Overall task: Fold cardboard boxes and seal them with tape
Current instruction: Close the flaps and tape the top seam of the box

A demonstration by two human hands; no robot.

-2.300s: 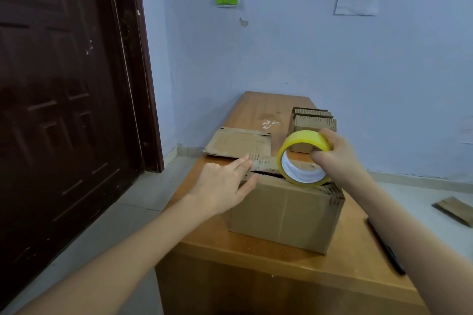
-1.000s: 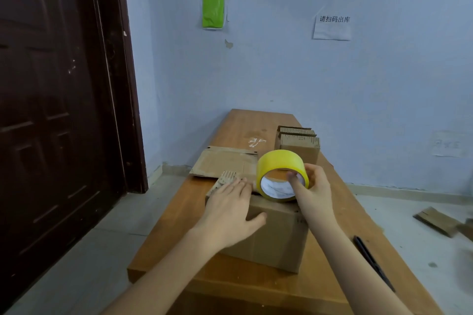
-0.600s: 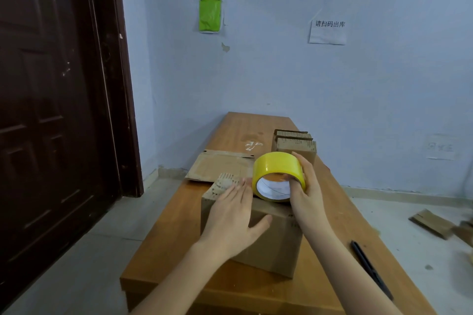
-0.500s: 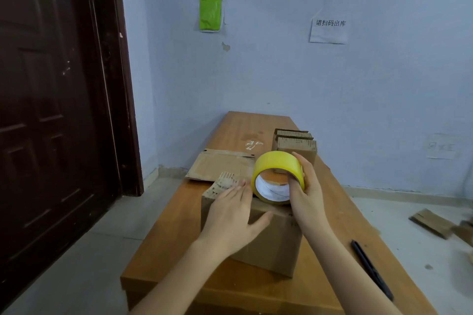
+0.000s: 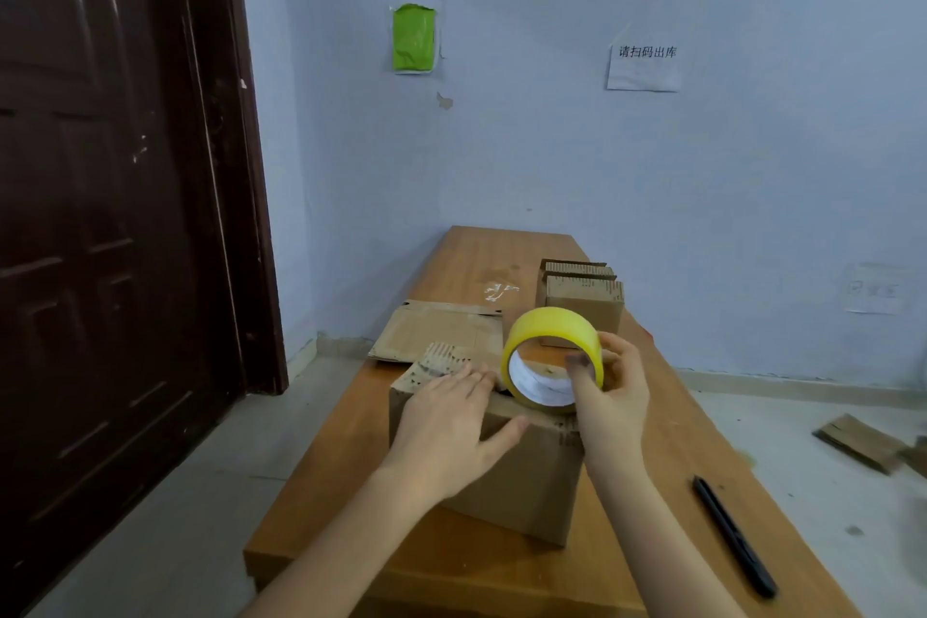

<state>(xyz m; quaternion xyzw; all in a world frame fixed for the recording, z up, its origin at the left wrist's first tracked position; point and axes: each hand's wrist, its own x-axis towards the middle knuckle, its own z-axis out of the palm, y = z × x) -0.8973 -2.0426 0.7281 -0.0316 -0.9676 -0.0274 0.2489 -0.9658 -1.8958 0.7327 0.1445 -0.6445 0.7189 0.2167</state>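
Wooden table (image 5: 466, 266); corrugated box (image 5: 521, 472); glossy tape ring (image 5: 552, 331)

Cardboard box (image 5: 506, 472) — top seam hidden beneath left hand (image 5: 446, 422) and tape roll (image 5: 551, 356); behind the box, right hand (image 5: 609, 396) shows a motion-blurred thumb — forearms cropped at the lower edge.

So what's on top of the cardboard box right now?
The left hand presses its flaps flat; the yellow tape roll, held by the right hand, stands beside it. The seam is mostly covered.
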